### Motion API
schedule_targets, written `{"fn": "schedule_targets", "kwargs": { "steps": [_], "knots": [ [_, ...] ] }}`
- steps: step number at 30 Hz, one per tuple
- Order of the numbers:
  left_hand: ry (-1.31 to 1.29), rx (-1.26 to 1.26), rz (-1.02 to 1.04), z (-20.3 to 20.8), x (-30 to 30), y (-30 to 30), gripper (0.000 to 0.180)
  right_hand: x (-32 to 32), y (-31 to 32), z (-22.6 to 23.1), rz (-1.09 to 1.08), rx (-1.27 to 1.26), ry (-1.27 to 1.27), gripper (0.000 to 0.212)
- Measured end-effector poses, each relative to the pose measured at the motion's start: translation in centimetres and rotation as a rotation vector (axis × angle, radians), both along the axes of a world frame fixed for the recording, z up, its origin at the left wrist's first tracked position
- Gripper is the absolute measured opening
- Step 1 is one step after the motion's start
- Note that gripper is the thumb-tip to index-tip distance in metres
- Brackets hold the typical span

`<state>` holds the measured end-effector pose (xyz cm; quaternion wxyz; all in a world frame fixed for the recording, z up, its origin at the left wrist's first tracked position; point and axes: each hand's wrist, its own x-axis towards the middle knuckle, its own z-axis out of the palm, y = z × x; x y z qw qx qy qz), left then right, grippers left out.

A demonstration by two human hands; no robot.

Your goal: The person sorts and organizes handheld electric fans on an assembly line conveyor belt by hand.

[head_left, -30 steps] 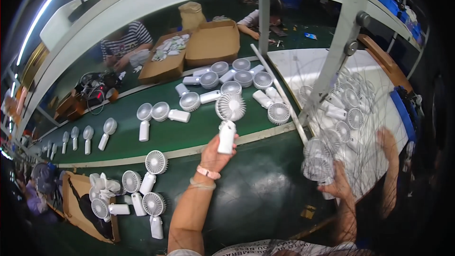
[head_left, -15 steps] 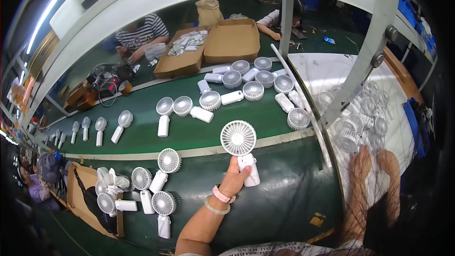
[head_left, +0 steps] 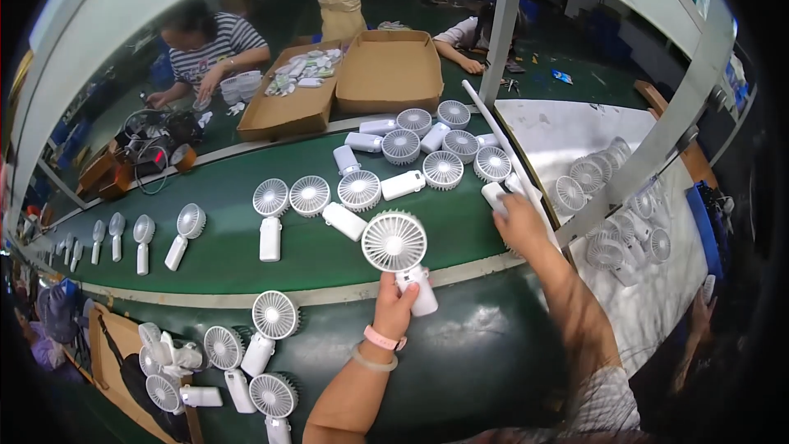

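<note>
In my left hand is a white handheld fan, gripped by its handle with the round grille up. My right hand reaches over the green belt's right end, its fingers closed on another white handheld fan, whose head is mostly hidden under the hand. Several more fans lie bunched on the belt beside it. Further left, a spaced row of fans runs along the belt. A loose group of fans lies on the near green surface, left of my left forearm.
A white rod borders the belt's right end. Beyond it, a white surface bears more fans. A metal post stands there. Another person's hand is at far right. Cardboard trays and two people are behind the belt.
My right hand has moved from the white surface leftward to a fan on the belt. My left hand still holds its fan. The view has shifted, and the striped-shirt person leans further in.
</note>
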<state>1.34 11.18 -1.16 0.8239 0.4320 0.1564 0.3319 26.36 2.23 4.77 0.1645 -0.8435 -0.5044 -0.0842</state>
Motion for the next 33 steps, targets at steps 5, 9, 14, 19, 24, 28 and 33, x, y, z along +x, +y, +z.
{"fn": "schedule_targets", "kwargs": {
  "steps": [5, 9, 14, 19, 24, 28, 33],
  "knots": [
    [-0.012, -0.038, 0.052, -0.2, -2.0, 1.1, 0.04, 0.7, 5.6, -1.2, -0.341, -0.401, 0.143, 0.055],
    [-0.016, -0.071, 0.11, -0.2, -3.1, 2.6, 0.044, -7.2, 2.8, 0.2, 0.497, -0.302, 0.236, 0.056],
    [-0.022, -0.085, 0.143, 1.2, -3.9, 2.7, 0.042, -16.5, -2.7, 0.6, 1.107, -0.587, 0.816, 0.057],
    [-0.023, -0.116, 0.117, 1.7, -4.3, 2.6, 0.041, -4.1, 6.9, 3.0, 0.092, -0.361, 0.009, 0.055],
    [-0.006, -0.099, 0.106, 1.4, -4.6, 2.7, 0.041, 4.5, 7.1, 0.0, -0.084, -0.211, -0.349, 0.067],
    [-0.022, -0.09, 0.09, 1.5, -4.5, 2.7, 0.04, 4.8, 6.1, 1.0, 0.087, -0.223, 0.0, 0.071],
    [0.035, -0.058, 0.11, 2.5, -5.2, 2.4, 0.041, 5.2, 5.4, 0.5, 0.045, -0.201, -0.148, 0.076]
  ]
}}
